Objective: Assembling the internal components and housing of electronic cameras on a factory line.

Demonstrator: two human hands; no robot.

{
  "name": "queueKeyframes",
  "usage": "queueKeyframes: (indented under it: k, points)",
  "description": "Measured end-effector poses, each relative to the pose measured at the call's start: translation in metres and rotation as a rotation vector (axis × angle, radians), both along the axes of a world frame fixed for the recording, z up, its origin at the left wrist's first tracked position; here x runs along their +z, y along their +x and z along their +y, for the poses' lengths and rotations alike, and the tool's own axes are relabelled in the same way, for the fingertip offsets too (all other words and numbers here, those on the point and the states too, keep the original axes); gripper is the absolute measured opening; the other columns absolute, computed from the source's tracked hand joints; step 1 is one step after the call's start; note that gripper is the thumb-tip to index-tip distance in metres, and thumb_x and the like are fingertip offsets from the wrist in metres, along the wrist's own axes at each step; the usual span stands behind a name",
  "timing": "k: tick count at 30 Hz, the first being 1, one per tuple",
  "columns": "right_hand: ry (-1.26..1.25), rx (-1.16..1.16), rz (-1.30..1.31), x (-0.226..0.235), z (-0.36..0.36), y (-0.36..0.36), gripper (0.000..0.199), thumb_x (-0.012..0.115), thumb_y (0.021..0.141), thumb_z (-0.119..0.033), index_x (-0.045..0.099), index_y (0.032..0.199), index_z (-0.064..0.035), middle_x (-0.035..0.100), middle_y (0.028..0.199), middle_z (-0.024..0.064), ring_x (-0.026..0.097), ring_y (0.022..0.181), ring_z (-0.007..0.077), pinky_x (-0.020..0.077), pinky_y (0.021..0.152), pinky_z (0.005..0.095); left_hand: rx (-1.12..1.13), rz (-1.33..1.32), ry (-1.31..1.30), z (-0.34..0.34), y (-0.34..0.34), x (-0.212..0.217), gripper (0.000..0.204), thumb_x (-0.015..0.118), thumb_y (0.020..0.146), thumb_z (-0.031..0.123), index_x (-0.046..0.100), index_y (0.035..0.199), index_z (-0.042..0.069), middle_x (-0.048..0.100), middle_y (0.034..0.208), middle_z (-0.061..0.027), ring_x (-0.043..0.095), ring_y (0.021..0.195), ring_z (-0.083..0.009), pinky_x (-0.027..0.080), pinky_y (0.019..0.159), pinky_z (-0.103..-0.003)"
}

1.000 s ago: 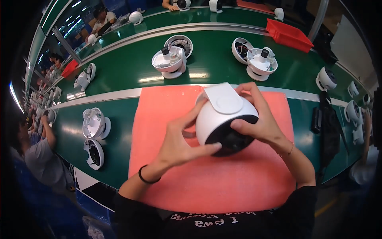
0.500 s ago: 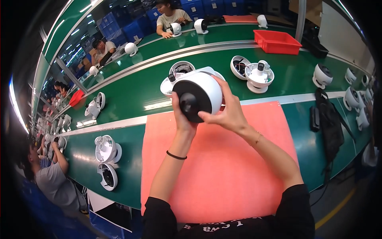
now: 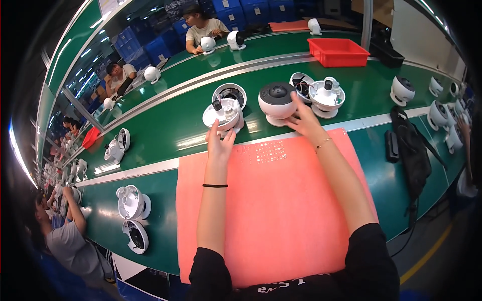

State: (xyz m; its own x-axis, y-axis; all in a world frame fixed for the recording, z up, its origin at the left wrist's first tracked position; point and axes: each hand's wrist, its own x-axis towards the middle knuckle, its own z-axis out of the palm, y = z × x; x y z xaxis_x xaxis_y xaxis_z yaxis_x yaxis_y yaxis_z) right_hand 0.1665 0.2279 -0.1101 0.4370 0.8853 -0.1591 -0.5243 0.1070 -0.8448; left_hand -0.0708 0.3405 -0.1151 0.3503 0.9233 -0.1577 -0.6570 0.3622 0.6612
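My right hand [image 3: 305,120] curves around the right side of a white ball-shaped camera [image 3: 279,109], which stands on its foot on the green belt, its black lens face turned up. My left hand [image 3: 219,145] is at the near side of an opened camera housing [image 3: 221,116], thumb and fingers apart; its fingertips overlap the lower shell and base. The white shell shows inner parts and a black post; its other half [image 3: 234,94] leans behind it. Another opened camera [image 3: 327,99] stands right of the closed one.
A pink foam mat [image 3: 281,210] with small clear dots covers the bench before me. Another opened camera [image 3: 133,203] lies left; a black bag [image 3: 415,155] lies right. A red tray [image 3: 339,54] stands beyond the belt. Co-workers sit across and to the left.
The closed camera has gone from between both hands above the mat to the belt, its lens now facing up. My left hand has left it and moved to the opened housing.
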Motion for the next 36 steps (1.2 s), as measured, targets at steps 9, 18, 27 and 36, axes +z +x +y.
queueKeyframes:
  k: [9,18,27,36]
  points:
    - [0.377,-0.510,0.362,-0.026,-0.070,0.088,0.053,0.053,0.087,-0.014,0.027,0.128,0.0072,0.036,0.127,0.0262,0.041,0.119,0.0388,0.0401,0.101,0.0450,0.025,-0.045,0.172,0.000,0.029,-0.011,0.050,0.060,0.083,0.006,0.032,0.124,0.004,0.037,0.128,-0.0151,0.038,0.122,-0.0326,0.035,0.104,-0.048]
    - [0.325,-0.461,0.535,-0.006,-0.224,0.047,0.056,0.057,0.084,-0.010,0.027,0.127,0.0078,0.033,0.128,0.0273,0.038,0.122,0.0343,0.0377,0.105,0.0372,-0.064,-0.017,0.205,-0.002,-0.006,0.033,0.057,0.063,0.079,0.023,0.035,0.124,0.002,0.043,0.115,-0.0281,0.057,0.097,-0.0393,0.057,0.076,-0.029]
    - [0.261,0.054,0.703,-0.009,-0.299,-0.022,0.041,0.045,0.094,-0.029,0.040,0.126,-0.0043,0.049,0.122,0.0163,0.054,0.102,0.0213,0.0487,0.082,0.0312,-0.206,0.327,0.315,-0.032,-0.024,0.086,0.066,0.052,0.079,0.047,0.042,0.120,-0.003,0.058,0.096,-0.0283,0.066,0.079,-0.0325,0.057,0.067,-0.028]
    - [0.215,-0.165,-2.249,0.063,-0.195,-0.082,0.055,0.059,0.068,0.002,0.053,0.121,-0.0135,0.039,0.132,0.0146,0.037,0.117,0.0353,0.0442,0.092,0.0442,-0.385,0.526,0.421,-0.086,-0.030,0.107,0.066,0.043,0.082,0.049,0.042,0.120,-0.005,0.063,0.090,-0.0270,0.067,0.076,-0.0318,0.058,0.067,-0.033]
